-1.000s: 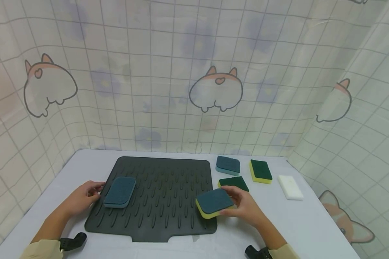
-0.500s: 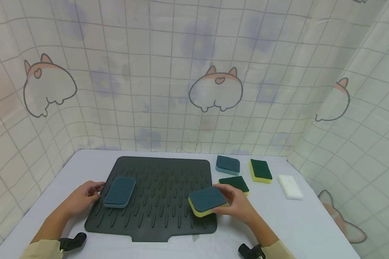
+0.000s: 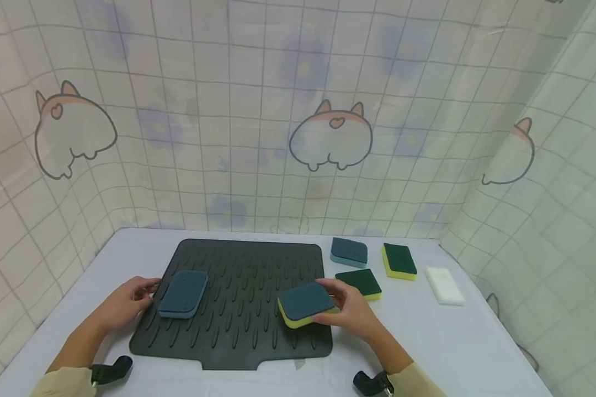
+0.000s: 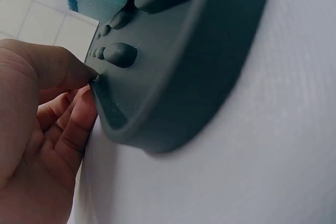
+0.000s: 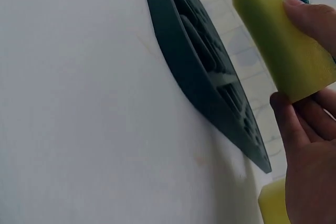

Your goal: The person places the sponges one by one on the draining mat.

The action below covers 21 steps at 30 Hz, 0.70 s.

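Note:
My right hand (image 3: pixel 349 310) grips a yellow sponge (image 5: pixel 286 40) with a dark teal scouring top, thumb on one side and fingers on the other. It is held above the right part of a dark grey ridged drying mat (image 3: pixel 238 275). On the mat's left side lies a blue sponge (image 3: pixel 184 294) with a teal scouring top. My left hand (image 3: pixel 128 302) holds the mat's left rim; in the left wrist view the thumb is on the edge and the curled fingers (image 4: pixel 73 124) are against its outer side.
Right of the mat, on the white table (image 3: pixel 397 342), lie a green-topped yellow sponge (image 3: pixel 360 281), another like it (image 3: pixel 399 261), a teal-topped blue sponge (image 3: pixel 349 251) and a white sponge block (image 3: pixel 444 286). A patterned curtain (image 3: pixel 258 138) surrounds the table's back and sides.
The right hand has moved left with the yellow sponge, bringing it farther over the mat. The left hand, the mat and the blue sponge on it have stayed put.

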Each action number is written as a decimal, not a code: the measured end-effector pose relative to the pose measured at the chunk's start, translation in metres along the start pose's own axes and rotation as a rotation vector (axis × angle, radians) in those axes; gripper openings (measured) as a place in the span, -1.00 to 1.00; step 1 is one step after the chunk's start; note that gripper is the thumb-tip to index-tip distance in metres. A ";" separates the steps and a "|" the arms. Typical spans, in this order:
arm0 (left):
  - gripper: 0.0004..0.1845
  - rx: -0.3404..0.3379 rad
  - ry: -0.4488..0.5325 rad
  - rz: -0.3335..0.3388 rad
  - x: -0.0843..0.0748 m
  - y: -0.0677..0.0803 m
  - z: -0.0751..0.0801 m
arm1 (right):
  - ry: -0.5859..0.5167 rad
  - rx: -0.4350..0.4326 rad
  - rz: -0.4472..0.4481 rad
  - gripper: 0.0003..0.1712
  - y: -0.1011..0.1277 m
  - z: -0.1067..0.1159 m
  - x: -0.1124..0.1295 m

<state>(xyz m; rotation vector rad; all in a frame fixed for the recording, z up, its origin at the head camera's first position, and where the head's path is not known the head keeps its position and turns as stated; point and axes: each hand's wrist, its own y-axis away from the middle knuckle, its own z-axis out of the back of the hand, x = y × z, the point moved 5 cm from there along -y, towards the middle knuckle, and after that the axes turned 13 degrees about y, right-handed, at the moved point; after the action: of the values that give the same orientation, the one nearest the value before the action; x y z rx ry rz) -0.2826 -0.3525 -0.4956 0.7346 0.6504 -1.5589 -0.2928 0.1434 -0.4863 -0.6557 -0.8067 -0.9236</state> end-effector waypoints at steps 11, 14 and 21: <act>-0.46 0.010 0.017 -0.001 0.003 0.000 0.000 | 0.049 -0.002 -0.047 -0.06 -0.012 -0.018 0.012; -0.46 0.003 0.013 -0.006 0.003 0.000 0.000 | 0.064 -0.013 -0.067 -0.05 -0.016 -0.023 0.015; -0.47 0.001 0.022 -0.011 0.002 0.001 0.000 | 0.085 -0.028 -0.054 -0.03 -0.024 -0.033 0.020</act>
<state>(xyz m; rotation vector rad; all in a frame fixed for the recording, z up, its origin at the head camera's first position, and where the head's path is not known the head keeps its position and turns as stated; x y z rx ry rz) -0.2821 -0.3535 -0.4967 0.7513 0.6710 -1.5632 -0.2966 0.0982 -0.4837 -0.6175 -0.7400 -1.0066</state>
